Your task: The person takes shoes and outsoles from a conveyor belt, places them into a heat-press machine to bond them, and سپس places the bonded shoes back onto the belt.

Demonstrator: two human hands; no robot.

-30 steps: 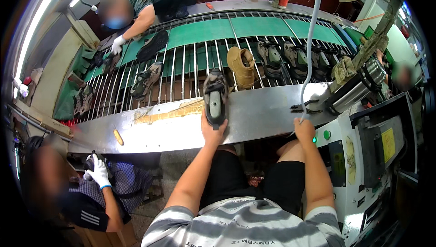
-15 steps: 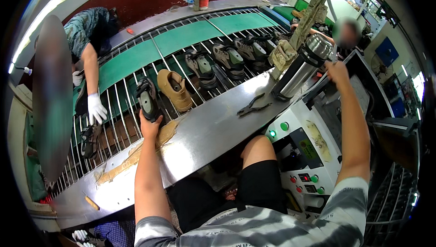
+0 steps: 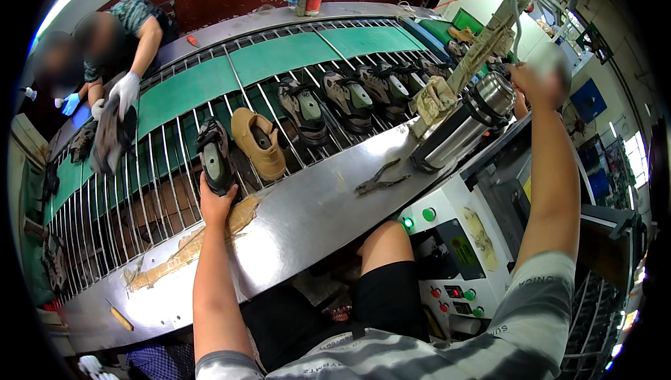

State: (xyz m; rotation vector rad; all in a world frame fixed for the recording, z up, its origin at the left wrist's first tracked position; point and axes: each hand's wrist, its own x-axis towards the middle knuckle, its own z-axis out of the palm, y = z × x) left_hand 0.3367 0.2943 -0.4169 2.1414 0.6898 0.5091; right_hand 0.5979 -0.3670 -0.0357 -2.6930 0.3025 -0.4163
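My left hand point(image 3: 215, 202) grips the heel end of a dark grey shoe point(image 3: 215, 160) with a green shoe last in it, on the metal bars of the rack point(image 3: 159, 177). Right beside it stands a tan shoe point(image 3: 258, 144). Farther right along the bars sit more dark shoes with green lasts, the nearest being a grey-black shoe point(image 3: 303, 111). My right hand point(image 3: 529, 85) is raised at the far right, beyond the steel flask point(image 3: 465, 125). Its fingers look curled, and what they hold is hidden.
Pliers point(image 3: 381, 179) lie on the steel ledge point(image 3: 300, 216). A white control panel point(image 3: 454, 247) with buttons stands by my right knee. At the far left, a co-worker's gloved hands point(image 3: 124, 93) hold a blurred shoe point(image 3: 112, 135). A yellow-handled tool point(image 3: 120, 318) lies near left.
My right hand has risen slightly; my left still grips the shoe. The co-worker's gloved hand has drawn back from the near bars and a shoe is lifted. The view has shifted slightly.
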